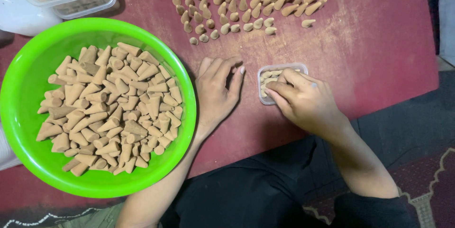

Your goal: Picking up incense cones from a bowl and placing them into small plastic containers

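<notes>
Right grip [303, 98] — over small cone-filled box [266, 99]

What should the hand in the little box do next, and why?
Probably press the cones flat, then lift out. The right hand has its fingers inside the small clear box, which already holds tan cones lying down. The left hand rests empty on the red table beside it.

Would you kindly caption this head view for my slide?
Right hand presses cones into a small clear box; left hand rests on the red table beside a green bowl.
</notes>
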